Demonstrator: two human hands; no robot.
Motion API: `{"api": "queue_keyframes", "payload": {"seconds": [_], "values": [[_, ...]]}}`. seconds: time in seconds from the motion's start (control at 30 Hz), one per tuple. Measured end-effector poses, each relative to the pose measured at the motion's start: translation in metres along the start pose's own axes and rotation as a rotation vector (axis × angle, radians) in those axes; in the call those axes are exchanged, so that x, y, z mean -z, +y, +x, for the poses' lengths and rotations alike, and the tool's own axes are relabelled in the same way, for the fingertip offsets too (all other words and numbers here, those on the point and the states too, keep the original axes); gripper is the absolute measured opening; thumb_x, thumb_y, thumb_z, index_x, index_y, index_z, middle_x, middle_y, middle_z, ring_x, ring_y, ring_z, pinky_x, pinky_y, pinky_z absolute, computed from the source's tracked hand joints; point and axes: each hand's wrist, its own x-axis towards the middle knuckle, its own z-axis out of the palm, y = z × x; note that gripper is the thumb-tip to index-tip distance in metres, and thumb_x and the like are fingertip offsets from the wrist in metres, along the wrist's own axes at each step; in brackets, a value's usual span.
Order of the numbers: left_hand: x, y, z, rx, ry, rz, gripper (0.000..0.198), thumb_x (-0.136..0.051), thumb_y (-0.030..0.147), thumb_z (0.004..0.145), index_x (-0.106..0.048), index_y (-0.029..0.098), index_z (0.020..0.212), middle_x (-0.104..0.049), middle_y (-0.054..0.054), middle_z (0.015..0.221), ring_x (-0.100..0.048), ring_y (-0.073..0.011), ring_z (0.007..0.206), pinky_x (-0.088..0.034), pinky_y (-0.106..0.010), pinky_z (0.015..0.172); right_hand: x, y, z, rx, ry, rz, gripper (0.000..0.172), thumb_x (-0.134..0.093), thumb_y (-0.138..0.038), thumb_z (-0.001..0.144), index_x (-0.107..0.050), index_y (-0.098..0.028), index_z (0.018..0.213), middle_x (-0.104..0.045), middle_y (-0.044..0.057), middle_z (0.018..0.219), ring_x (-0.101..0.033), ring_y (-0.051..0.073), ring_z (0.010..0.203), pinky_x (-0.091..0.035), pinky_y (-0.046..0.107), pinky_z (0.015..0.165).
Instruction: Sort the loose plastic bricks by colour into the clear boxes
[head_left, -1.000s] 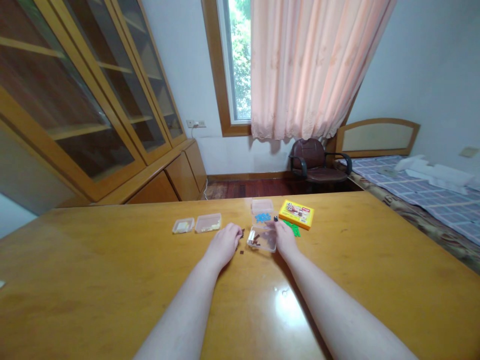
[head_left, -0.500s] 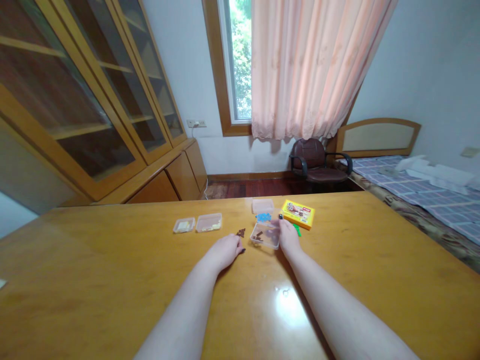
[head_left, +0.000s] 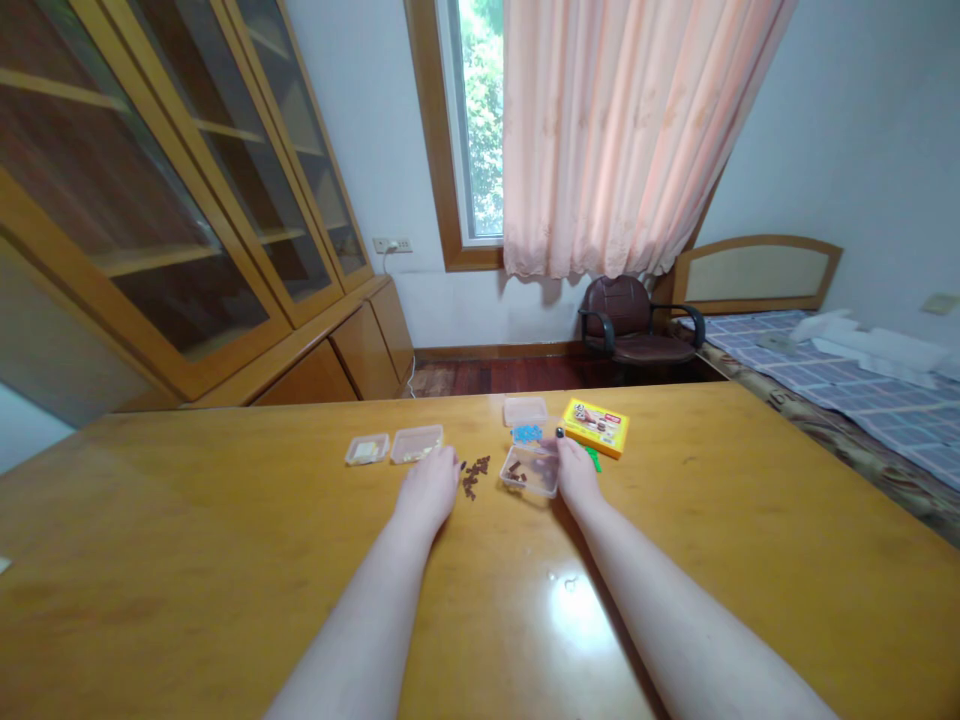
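My right hand (head_left: 576, 474) grips the right side of a clear plastic box (head_left: 532, 490) that is slightly tilted. Inside it lie a few brown pieces (head_left: 515, 470). To the left, a small pile of brown building bricks (head_left: 474, 474) is spread on the table. My left hand (head_left: 431, 488) rests just left of that pile, its thumb tip toward the bricks; the back of the hand hides most of its fingers. Just beyond it stands a clear tray (head_left: 405, 447) with pale pieces, partly covered by the hand.
On the wooden table (head_left: 225, 560) are a smaller clear tray (head_left: 367, 451) with pale pieces, blue pieces (head_left: 526, 434), another clear container (head_left: 526, 408), a yellow box (head_left: 596, 427) and green pieces (head_left: 592, 458). A chair (head_left: 630, 320) stands past the far edge.
My left hand has moved left and away, from over the brown bricks to beside the clear tray, uncovering more of the pile. My right hand stays on the plastic box.
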Motion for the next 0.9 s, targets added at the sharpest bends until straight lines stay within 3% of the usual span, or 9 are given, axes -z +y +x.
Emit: {"api": "queue_keyframes", "payload": {"seconds": [0.1, 0.2, 0.43, 0.63, 0.73, 0.9], "values": [[0.001, -0.01, -0.001, 0.047, -0.222, 0.049, 0.026, -0.047, 0.035, 0.086, -0.062, 0.015, 0.094, -0.068, -0.015, 0.097, -0.064, -0.0259, 0.089, -0.046, -0.033, 0.074, 0.003, -0.003, 0.003, 0.0, 0.034, 0.005, 0.028, -0.054, -0.043, 0.075, -0.065, -0.018, 0.071, -0.072, 0.005, 0.077, -0.062, 0.016, 0.053, -0.044, 0.024, 0.044], [-0.001, -0.008, -0.004, -0.002, -0.307, 0.052, 0.024, -0.051, 0.032, 0.082, -0.064, 0.014, 0.091, -0.069, -0.016, 0.099, -0.064, -0.0276, 0.091, -0.046, -0.033, 0.075, 0.002, -0.003, 0.003, -0.01, 0.03, 0.004, 0.026, -0.054, -0.041, 0.075, -0.065, -0.018, 0.071, -0.072, 0.005, 0.077, -0.061, 0.016, 0.052, -0.045, 0.024, 0.043], [-0.013, 0.005, 0.001, -0.093, -0.205, -0.041, 0.019, -0.047, 0.028, 0.085, -0.062, 0.017, 0.09, -0.069, -0.012, 0.093, -0.064, -0.0233, 0.086, -0.045, -0.03, 0.071, 0.0, -0.01, -0.002, -0.011, 0.053, -0.015, 0.025, -0.052, -0.036, 0.076, -0.065, -0.017, 0.068, -0.072, 0.005, 0.074, -0.061, 0.016, 0.051, -0.045, 0.024, 0.043], [-0.008, 0.003, 0.001, -0.216, -0.085, -0.106, 0.01, -0.052, 0.02, 0.082, -0.059, 0.02, 0.089, -0.065, -0.005, 0.095, -0.061, -0.0183, 0.087, -0.043, -0.026, 0.073, -0.002, -0.015, -0.005, -0.044, 0.071, 0.008, 0.023, -0.05, -0.033, 0.077, -0.065, -0.018, 0.068, -0.071, 0.005, 0.072, -0.061, 0.016, 0.051, -0.046, 0.025, 0.044], [-0.008, 0.002, 0.0, -0.29, -0.083, -0.102, 0.012, -0.055, 0.017, 0.079, -0.06, 0.022, 0.089, -0.062, -0.004, 0.096, -0.059, -0.017, 0.087, -0.042, -0.025, 0.075, -0.004, -0.016, -0.005, -0.056, 0.07, 0.009, 0.023, -0.047, -0.028, 0.078, -0.065, -0.018, 0.068, -0.071, 0.004, 0.073, -0.061, 0.016, 0.051, -0.046, 0.025, 0.045], [-0.014, 0.001, 0.004, -0.296, -0.111, -0.099, 0.01, -0.054, 0.018, 0.08, -0.061, 0.021, 0.086, -0.061, -0.004, 0.094, -0.059, -0.0172, 0.086, -0.042, -0.026, 0.077, -0.004, -0.014, -0.004, -0.055, 0.076, 0.016, 0.024, -0.046, -0.029, 0.079, -0.065, -0.018, 0.068, -0.07, 0.005, 0.071, -0.061, 0.016, 0.05, -0.045, 0.025, 0.044]]}}
